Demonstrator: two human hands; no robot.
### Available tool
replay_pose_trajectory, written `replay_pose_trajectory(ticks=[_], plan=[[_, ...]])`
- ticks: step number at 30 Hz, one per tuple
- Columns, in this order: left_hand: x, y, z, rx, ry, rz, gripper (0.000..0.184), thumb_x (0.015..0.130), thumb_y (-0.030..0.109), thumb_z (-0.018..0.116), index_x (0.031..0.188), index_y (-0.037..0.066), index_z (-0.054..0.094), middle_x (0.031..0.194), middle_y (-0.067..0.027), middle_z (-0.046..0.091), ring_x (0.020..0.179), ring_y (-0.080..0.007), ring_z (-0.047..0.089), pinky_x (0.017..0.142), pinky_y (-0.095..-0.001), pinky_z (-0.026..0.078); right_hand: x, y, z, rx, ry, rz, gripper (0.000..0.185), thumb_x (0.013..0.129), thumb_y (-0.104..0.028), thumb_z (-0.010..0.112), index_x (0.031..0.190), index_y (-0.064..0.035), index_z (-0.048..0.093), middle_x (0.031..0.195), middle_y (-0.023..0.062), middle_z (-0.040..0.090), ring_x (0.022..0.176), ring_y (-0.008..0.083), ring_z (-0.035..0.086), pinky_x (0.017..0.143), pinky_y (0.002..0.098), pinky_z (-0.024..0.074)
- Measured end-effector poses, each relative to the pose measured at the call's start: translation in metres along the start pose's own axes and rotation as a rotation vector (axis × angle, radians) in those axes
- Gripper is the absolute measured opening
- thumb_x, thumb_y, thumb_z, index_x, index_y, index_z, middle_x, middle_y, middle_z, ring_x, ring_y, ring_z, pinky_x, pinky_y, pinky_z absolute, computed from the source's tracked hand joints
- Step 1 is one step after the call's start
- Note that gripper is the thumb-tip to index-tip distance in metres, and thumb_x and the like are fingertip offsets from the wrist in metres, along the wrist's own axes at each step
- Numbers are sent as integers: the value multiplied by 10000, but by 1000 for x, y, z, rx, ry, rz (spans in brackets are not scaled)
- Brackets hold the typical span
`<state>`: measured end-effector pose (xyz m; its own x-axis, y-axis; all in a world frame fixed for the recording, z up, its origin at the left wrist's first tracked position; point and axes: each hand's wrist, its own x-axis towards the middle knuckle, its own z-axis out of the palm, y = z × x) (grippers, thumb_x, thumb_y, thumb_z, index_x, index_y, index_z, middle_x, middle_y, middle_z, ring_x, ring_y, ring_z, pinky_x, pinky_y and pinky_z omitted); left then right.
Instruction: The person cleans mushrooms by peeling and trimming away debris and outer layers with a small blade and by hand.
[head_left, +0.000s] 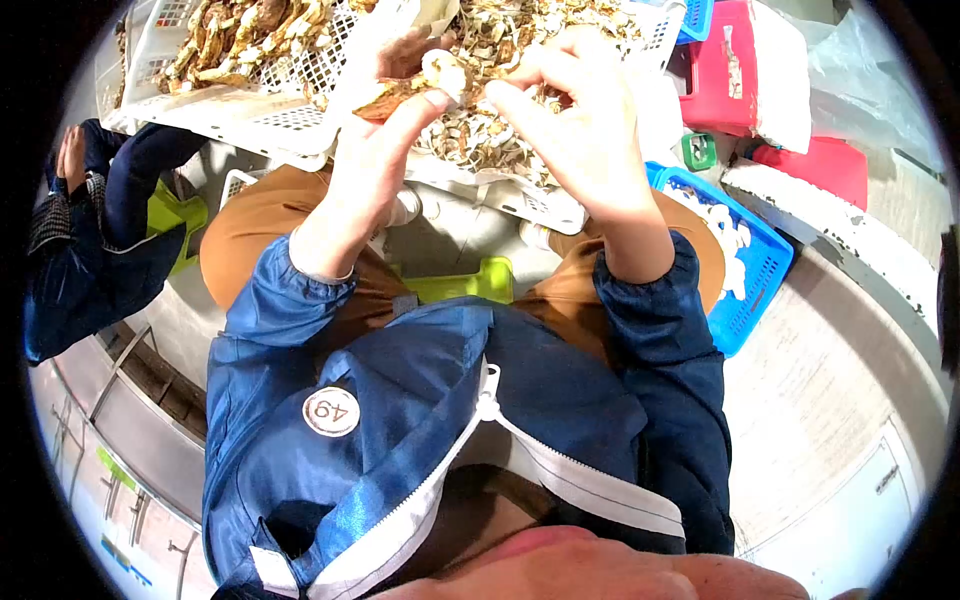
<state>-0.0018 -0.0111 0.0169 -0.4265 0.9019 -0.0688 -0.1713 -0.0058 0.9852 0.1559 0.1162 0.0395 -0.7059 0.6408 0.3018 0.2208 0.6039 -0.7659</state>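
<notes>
My left hand point(378, 150) is closed around a mushroom-like piece point(445, 75) with a pale end and a brown, ragged part. Just to its right, my right hand point(585, 130) has its thumb and fingers bent together, and what they hold, if anything, is too small to tell. Both hands are above a white basket point(535, 203) heaped with pale and brown trimmings point(480, 140). To the left, a second white basket point(235, 120) holds brown, knobbly mushroom-like pieces point(245, 40).
At the right is a blue basket point(765, 275) with white pieces, near a small green box point(699, 151) and a red container point(720, 75). A co-worker's hands point(70, 158) and dark sleeve show at the far left. A green stool point(460, 287) is between my legs.
</notes>
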Motion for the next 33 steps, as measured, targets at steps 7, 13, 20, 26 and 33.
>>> replay_pose_trajectory(ticks=[7, 13, 20, 26, 33], plan=[[-1, -4, 5, 81, 30, 97, 541, 926, 53, 663, 1401, -23, 415, 1307, -124, 539, 1211, -179, 520, 1040, -305, 431, -1, -6, 11, 396, -23, 82, 116, 815, -90, 742, 824, 8, 681, 921, 130, 692, 834, 249, 684, 748, 335, 531], [-1, -5, 5, 298, 23, 210, 548, 898, 49, 678, 1386, -8, 434, 1311, -125, 549, 1215, -200, 529, 1055, -330, 423, -3, -6, 11, 386, -11, 77, 115, 828, -78, 723, 838, 28, 679, 882, 128, 696, 827, 241, 687, 730, 330, 536], [0, -3, 4, 219, -10, 185, 553, 901, 37, 670, 1394, -14, 426, 1332, -127, 542, 1229, -193, 524, 1056, -321, 421, -2, -3, 10, 426, -36, 122, 117, 832, -84, 726, 848, 26, 689, 856, 113, 706, 802, 199, 686, 721, 310, 533], [0, 0, 3, 121, -52, 177, 539, 908, 25, 654, 1395, -17, 428, 1340, -122, 541, 1244, -196, 515, 1066, -323, 414, -4, 3, 9, 531, -39, 247, 118, 838, -87, 732, 867, 21, 694, 847, 102, 709, 796, 140, 670, 724, 292, 523], [3, 1, 1, 214, -51, 242, 544, 901, 50, 657, 1395, -17, 438, 1332, -134, 546, 1247, -207, 518, 1074, -335, 408, -2, 4, 9, 596, -59, 207, 121, 832, -93, 736, 860, 15, 692, 883, 89, 706, 824, 136, 660, 744, 291, 515]])
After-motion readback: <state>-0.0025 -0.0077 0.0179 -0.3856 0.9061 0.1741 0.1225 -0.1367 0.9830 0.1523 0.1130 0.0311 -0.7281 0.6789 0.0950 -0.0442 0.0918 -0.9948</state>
